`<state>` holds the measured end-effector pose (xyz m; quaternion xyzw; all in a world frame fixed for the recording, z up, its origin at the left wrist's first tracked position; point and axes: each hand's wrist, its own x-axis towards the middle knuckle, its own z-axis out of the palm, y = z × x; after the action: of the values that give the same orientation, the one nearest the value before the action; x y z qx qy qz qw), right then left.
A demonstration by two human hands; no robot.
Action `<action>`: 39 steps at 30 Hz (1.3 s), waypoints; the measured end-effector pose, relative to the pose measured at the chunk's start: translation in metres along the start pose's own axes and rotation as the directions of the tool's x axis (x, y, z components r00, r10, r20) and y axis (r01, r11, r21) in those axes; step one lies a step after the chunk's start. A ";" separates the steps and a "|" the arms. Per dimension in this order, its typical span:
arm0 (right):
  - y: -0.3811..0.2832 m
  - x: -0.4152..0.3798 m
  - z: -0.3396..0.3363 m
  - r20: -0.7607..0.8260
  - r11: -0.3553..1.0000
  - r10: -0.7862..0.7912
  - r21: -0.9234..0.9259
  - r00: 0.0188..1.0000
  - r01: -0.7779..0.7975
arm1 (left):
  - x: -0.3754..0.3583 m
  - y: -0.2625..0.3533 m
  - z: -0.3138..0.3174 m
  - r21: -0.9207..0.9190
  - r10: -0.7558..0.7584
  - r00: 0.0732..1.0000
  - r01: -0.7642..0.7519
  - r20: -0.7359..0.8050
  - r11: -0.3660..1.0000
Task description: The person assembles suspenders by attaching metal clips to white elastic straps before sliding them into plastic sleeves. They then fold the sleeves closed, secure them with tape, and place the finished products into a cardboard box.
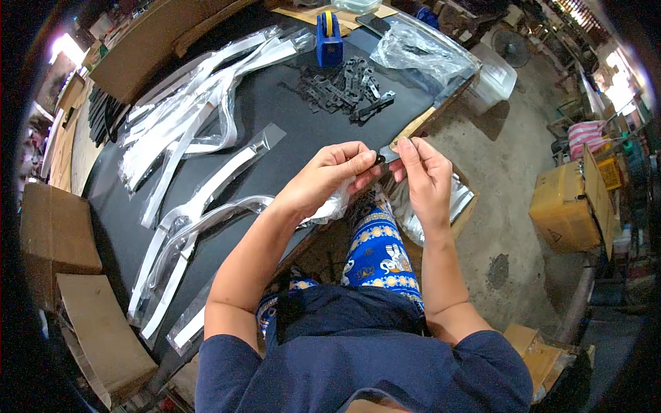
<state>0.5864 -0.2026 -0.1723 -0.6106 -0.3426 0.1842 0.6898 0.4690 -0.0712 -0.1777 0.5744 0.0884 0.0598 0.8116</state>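
Note:
My left hand is closed in a pinch on a small black plastic piece above the table's edge. A greyish translucent strip runs from that piece to my right hand, whose thumb and fingers are pinched on its other end. The fingers hide part of both things. Beyond my hands, a loose pile of black plastic parts lies on the dark table. Long white strips in clear plastic sleeves spread to the left, some of them beside my left forearm.
A blue tape dispenser with a yellow core stands at the table's back. Clear plastic bags lie at the far right corner. Cardboard boxes stand at left and on the floor at right, one a brown carton. An open box sits below my right hand.

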 end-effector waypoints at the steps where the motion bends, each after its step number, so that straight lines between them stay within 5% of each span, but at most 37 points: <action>1: 0.000 0.000 0.001 -0.008 1.000 0.011 -0.017 1.000 -0.011 | 0.001 -0.001 -0.001 -0.008 0.006 1.000 -0.006 0.005 1.000; 8: 0.009 0.003 0.002 -0.009 0.994 -0.020 -0.109 1.000 0.019 | 0.004 -0.004 -0.001 -0.196 -0.087 0.996 0.086 0.001 0.977; 10: 0.009 0.004 0.003 -0.003 0.995 -0.024 -0.098 1.000 0.024 | 0.005 -0.009 -0.008 -0.335 -0.134 0.979 0.180 0.156 0.925; 20: 0.010 0.003 0.007 -0.009 0.992 -0.020 -0.121 1.000 0.019 | 0.005 -0.014 -0.011 -0.329 -0.140 0.980 0.181 0.144 0.927; 25: 0.020 0.002 0.007 -0.012 0.975 -0.167 -0.153 0.986 0.164 | 0.001 0.000 -0.001 0.256 0.078 0.989 -0.044 -0.126 0.966; 28: 0.012 -0.002 0.002 0.055 0.990 -0.079 -0.115 0.995 0.084 | -0.008 0.006 0.005 0.487 0.191 0.954 -0.055 -0.233 0.872; 33: 0.009 0.000 0.002 0.025 0.991 -0.137 0.008 0.990 0.137 | -0.014 0.000 0.002 0.663 0.343 0.913 -0.118 -0.220 0.739; 35: 0.007 0.003 -0.011 0.334 0.991 -0.075 -0.080 0.940 0.108 | -0.014 0.000 0.002 0.727 0.374 0.908 -0.128 -0.187 0.675; 39: 0.003 0.008 -0.019 0.425 0.993 0.004 -0.107 0.905 0.046 | -0.013 -0.007 0.000 0.735 0.326 0.928 -0.094 -0.179 0.671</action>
<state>0.6060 -0.2101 -0.1734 -0.5905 -0.5010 0.2852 0.5647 0.4563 -0.0763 -0.1830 0.8346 0.1572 0.1998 0.4887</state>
